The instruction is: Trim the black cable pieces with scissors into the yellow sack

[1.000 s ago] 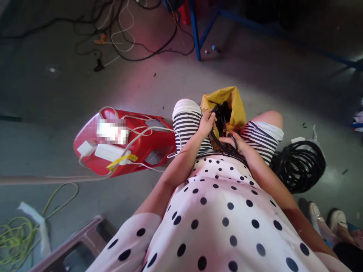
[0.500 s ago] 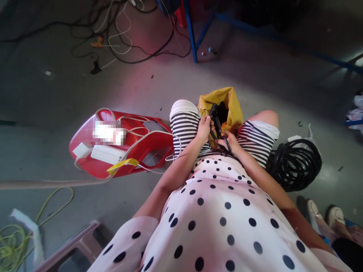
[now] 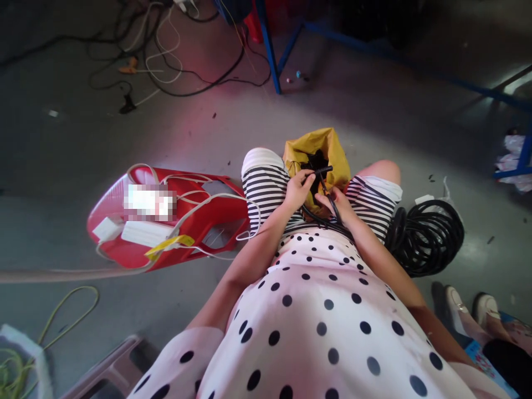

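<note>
Here, grey floor [image 3: 203, 141] around yellow bag [image 3: 338, 159].

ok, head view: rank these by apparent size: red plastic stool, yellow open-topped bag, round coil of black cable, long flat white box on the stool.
1. Red plastic stool
2–3. Coil of black cable and yellow bag: look alike, bag partly covered, so unranked
4. Long white box

Open floor [image 3: 233, 130], far beyond yellow bag [image 3: 338, 160]: passable. Obstructions: red stool [image 3: 203, 219] with white cord [image 3: 194, 209], left; black cable coil [image 3: 440, 238], right; blue frame leg [image 3: 268, 50], far.
</note>
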Action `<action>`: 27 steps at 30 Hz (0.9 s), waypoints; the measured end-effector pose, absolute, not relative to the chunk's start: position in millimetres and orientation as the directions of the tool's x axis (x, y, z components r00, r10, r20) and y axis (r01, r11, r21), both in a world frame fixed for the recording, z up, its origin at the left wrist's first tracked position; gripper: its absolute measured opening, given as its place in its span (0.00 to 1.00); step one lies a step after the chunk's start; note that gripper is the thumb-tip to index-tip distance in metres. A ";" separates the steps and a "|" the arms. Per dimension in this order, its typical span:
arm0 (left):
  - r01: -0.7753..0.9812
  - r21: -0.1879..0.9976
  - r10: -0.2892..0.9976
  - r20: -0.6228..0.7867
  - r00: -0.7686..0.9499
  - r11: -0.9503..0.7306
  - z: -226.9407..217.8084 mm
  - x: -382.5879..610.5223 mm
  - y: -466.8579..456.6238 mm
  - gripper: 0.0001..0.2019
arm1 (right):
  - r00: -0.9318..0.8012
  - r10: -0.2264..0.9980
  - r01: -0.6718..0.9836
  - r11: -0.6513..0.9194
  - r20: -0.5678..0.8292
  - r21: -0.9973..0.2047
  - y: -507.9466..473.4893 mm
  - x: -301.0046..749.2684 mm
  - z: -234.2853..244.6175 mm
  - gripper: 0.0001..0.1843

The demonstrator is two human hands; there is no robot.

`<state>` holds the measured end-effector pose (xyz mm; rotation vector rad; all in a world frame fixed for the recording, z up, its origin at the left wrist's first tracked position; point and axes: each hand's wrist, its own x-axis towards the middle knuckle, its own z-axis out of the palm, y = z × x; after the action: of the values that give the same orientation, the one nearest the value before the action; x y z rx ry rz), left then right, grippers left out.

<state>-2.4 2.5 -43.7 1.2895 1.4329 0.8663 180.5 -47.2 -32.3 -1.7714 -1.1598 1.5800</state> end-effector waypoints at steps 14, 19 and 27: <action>0.326 0.931 0.978 -0.195 0.072 0.162 -35.7 -0.5 1.9 0.11 | 0.013 0.845 0.217 -0.524 -0.535 -0.823 -41.8 177.0 -26.4 0.37; 0.340 0.928 0.978 -0.192 0.082 0.153 -36.2 -1.0 2.1 0.11 | 0.008 0.846 0.232 -0.519 -0.532 -0.822 -39.2 176.2 -24.6 0.38; 0.347 0.931 0.970 -0.179 0.163 0.113 -37.7 -5.3 4.9 0.12 | -0.002 0.821 0.236 -0.555 -0.572 -0.798 -37.6 181.7 -32.8 0.38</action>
<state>-5.3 4.9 -37.7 1.4214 1.3683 0.7731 181.7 -37.6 -32.8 -1.7986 -1.0889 1.5901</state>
